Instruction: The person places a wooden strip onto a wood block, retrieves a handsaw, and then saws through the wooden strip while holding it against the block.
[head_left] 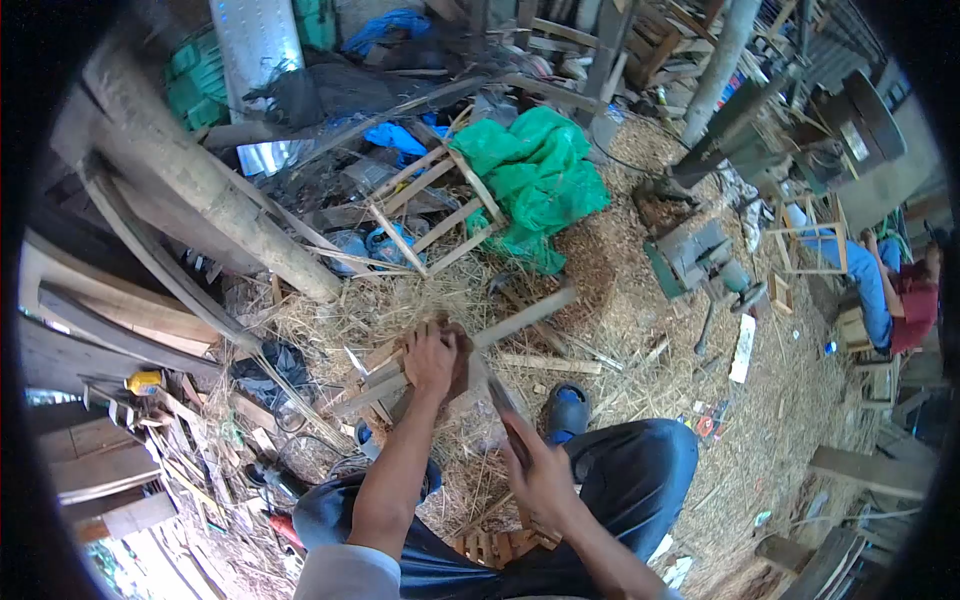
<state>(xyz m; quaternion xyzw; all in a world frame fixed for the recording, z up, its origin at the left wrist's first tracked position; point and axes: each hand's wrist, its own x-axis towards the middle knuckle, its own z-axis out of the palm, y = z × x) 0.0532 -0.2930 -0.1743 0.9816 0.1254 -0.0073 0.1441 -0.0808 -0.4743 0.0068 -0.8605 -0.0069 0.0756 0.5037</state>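
My left hand (430, 358) is closed on the top of a brown wood block (462, 374) between my feet. In my right hand (543, 482) is a long-bladed knife (496, 394), its grey blade slanting up and left toward the block and slightly blurred. The blade's far end overlaps the block's right side, close to my left fingers. A long squared wooden bar (530, 315) runs diagonally beneath the work, from lower left to upper right. What the left fingertips press on is partly hidden behind the hand.
Straw and shavings (620, 400) cover the ground. Ahead lie a slatted wooden frame (447, 200) and a green sheet (540, 170). A machine with a grey metal base (690, 260) stands at right, a seated person (905, 300) beyond. A thick post (215, 195) leans left; my sandalled foot (568, 412) is nearby.
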